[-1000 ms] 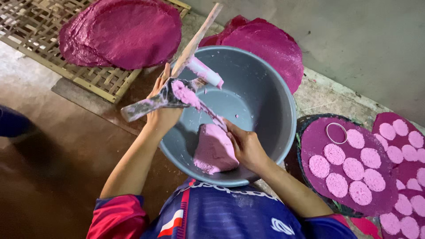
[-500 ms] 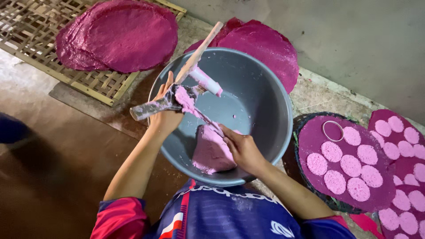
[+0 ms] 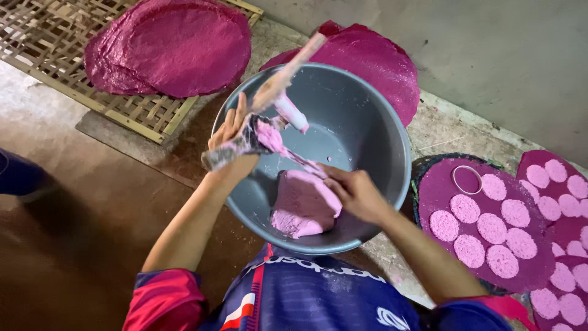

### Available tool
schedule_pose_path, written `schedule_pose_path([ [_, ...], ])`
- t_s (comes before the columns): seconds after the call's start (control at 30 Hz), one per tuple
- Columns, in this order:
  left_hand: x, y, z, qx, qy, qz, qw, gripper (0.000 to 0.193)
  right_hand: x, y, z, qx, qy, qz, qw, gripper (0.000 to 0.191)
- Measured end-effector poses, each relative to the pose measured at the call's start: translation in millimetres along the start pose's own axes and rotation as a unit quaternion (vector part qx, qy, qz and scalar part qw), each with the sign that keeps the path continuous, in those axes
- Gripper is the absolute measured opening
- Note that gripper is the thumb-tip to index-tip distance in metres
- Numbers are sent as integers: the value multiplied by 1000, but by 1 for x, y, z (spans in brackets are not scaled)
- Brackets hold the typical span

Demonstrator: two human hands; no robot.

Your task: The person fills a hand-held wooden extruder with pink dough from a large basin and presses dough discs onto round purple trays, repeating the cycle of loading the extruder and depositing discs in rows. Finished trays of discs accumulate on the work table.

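1 soft pink lump of dough [image 3: 304, 204] lies inside the round grey plastic basin [image 3: 373, 132] on the floor. The right hand [image 3: 353, 193] presses on it, fingers curled. The left hand [image 3: 236, 138], fingers closed, grips a wooden paddle [image 3: 286, 72] smeared with pink paste. Scraping works best with the paddle steadied over the basin. The dough looks smooth, moist and matte.

We tilt the stick [image 3: 288, 73] more upright than a second ago; our right hand [image 3: 352, 193] slides nearer the dough [image 3: 303, 205].

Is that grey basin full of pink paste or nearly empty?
Nearly empty: the grey basin shows bare walls, with one pink paste lump at the bottom.
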State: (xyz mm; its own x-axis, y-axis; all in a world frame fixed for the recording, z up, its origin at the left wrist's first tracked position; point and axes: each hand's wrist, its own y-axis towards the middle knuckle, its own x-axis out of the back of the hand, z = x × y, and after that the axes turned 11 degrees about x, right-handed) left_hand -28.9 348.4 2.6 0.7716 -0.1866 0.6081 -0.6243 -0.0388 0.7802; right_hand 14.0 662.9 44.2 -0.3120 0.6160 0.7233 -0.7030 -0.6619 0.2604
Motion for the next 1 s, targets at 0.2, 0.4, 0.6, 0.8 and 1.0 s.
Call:
schedule_pose_path([
  [0.2,-1,-17,-12,99,-104,342,929,73,65,40,16,-57,-91,206,973,31],
  [0.4,23,-28,-37,64,-254,342,903,73,10,42,77,150,-442,197,862,10],
  [0.6,48,-6,-8,38,-42,336,940,53,80,28,132,155,-430,161,875,25],
  [0.8,44,-9,-24,-53,-214,185,958,59,27,59,134,174,-505,160,830,19],
  [1.0,39,-7,-9,294,-181,408,845,56,44,22,111,113,-371,118,914,22],
])
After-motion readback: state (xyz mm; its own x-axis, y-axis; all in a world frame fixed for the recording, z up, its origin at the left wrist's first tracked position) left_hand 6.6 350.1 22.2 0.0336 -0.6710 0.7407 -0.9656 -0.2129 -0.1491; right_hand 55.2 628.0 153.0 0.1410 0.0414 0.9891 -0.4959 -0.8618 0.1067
